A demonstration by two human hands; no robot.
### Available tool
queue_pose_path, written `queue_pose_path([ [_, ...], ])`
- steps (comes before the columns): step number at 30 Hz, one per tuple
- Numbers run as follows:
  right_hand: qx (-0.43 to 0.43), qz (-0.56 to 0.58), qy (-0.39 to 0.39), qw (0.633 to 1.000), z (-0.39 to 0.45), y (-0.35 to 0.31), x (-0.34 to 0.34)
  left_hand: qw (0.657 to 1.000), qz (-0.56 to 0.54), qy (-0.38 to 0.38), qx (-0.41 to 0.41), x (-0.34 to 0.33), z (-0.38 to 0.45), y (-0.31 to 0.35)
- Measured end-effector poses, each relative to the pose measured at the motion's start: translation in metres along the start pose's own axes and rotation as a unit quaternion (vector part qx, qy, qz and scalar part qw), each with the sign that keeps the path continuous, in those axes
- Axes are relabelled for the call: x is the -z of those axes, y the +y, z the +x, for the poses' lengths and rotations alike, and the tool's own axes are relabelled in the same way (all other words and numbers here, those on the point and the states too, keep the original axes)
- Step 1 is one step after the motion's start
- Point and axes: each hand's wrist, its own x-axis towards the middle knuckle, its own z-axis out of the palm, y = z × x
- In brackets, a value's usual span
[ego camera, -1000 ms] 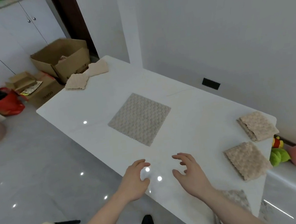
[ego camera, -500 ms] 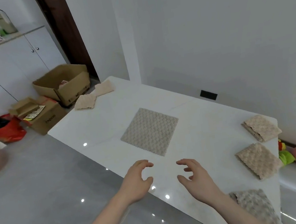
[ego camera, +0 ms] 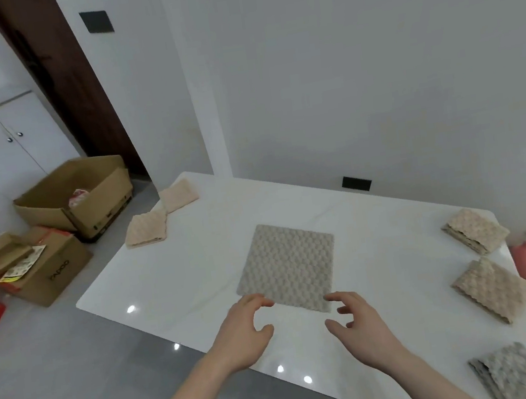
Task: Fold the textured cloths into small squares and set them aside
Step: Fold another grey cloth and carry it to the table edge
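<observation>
Just beyond both loosely curled, empty hands (ego camera: 305, 324), the flat cloth (ego camera: 289, 268) lies unfolded.

A single head-worn wide-angle camera supplies the only view. It looks forward and steeply down across the white bench (ego camera: 178, 277) from its near long edge, facing the wall (ego camera: 355, 70) behind. Both forearms enter from the bottom, close to the lens; the floor (ego camera: 44, 378) fills the left.
</observation>
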Motion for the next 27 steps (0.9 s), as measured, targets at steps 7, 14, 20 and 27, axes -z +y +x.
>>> queue_pose_path([
  [7,-0.031,0.017,0.013,0.999,0.022,-0.048,-0.069,0.998,0.044,-0.054,-0.002,0.06,0.025,-0.073],
  [14,-0.039,-0.015,0.023,0.999,0.038,-0.047,-0.062,0.997,0.055,-0.049,-0.016,0.073,0.043,-0.083],
  [20,-0.033,-0.02,0.057,0.998,0.065,-0.036,-0.066,0.991,0.101,-0.074,-0.054,0.077,0.067,-0.082],
  [27,-0.069,-0.068,0.098,0.99,0.108,0.003,-0.085,0.98,0.117,-0.123,-0.099,0.05,0.144,-0.103],
])
